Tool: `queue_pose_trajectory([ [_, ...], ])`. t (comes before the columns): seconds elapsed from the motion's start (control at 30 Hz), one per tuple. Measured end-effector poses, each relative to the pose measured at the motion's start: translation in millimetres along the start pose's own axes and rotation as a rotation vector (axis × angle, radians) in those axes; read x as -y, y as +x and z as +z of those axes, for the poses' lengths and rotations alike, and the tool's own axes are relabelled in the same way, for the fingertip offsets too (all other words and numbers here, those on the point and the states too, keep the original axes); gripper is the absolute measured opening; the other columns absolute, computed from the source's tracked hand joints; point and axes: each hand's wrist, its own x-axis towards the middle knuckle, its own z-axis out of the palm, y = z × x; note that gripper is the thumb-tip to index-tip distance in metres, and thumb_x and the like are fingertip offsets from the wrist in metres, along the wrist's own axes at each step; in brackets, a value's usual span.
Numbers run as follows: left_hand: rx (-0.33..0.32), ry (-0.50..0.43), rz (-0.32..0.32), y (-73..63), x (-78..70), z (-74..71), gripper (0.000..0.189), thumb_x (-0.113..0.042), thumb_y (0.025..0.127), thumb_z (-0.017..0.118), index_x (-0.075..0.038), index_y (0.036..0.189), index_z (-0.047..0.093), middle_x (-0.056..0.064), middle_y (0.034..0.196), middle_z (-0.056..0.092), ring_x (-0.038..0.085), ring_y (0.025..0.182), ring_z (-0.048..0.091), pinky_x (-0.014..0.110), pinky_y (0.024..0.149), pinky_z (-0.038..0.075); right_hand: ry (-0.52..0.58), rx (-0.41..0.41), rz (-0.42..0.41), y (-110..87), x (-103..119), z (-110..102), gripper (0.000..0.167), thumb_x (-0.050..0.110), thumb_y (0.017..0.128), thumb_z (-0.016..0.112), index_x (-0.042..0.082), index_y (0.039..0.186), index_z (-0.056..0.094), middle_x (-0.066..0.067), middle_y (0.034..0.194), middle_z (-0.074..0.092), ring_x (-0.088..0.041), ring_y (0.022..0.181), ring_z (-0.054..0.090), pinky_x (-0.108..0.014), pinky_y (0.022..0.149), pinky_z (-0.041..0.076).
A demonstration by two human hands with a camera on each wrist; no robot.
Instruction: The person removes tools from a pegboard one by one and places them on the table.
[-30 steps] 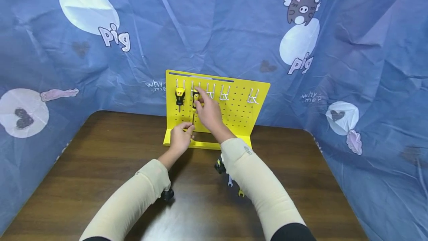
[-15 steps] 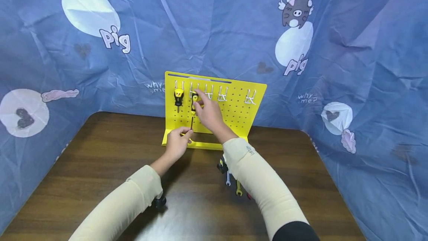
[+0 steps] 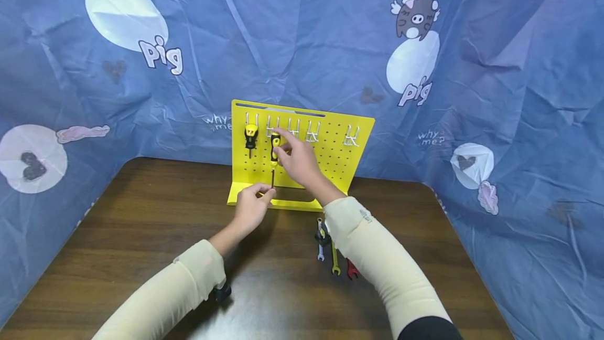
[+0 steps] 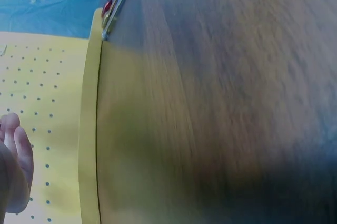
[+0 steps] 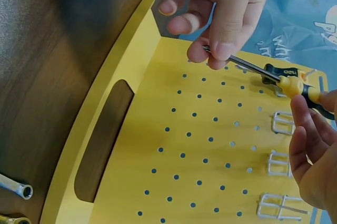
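Note:
A screwdriver [image 3: 276, 150] with a black and yellow handle stands upright, tip down, in front of the yellow pegboard [image 3: 330, 151]. My right hand [image 3: 300, 162] grips its handle near the top. At the lower end my left hand [image 3: 251, 208] pinches the shaft by its tip, thumb against forefinger. The right wrist view shows the bare metal shaft [image 5: 253, 67] running between both hands. Left of it, a stubby screwdriver [image 3: 251, 137] hangs from a white hook. In the left wrist view only part of a hand [image 4: 16, 166] shows, before the board.
More white hooks [image 3: 312, 131] line the board to the right. Several wrenches, among them a silver one [image 3: 321, 251], a yellow one [image 3: 335, 261] and a red one [image 3: 352, 271], lie on the wooden table [image 3: 273, 298] beside my right forearm. A blue curtain [image 3: 302, 30] hangs behind.
Both hands have come down and slightly toward me with the screwdriver, which now sits lower against the pegboard. My right forearm has shifted right, uncovering more of the wrenches.

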Motion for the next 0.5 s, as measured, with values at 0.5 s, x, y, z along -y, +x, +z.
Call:
queue_pose_trajectory([
  [0.5,0.143,0.1,0.079,-29.2,-4.2,23.6,0.009,-0.007,0.091,0.072,0.0,0.093,0.077,0.003,0.074,0.07,0.013,0.066,0.06,0.025,0.06,0.048,0.12,0.062,0.117,-38.4,-22,-33,0.043,0.013,0.096,0.07,0.016,0.138,0.061,-0.003,0.097,0.071,-0.016,0.086,0.067,-0.032,0.066,0.051],
])
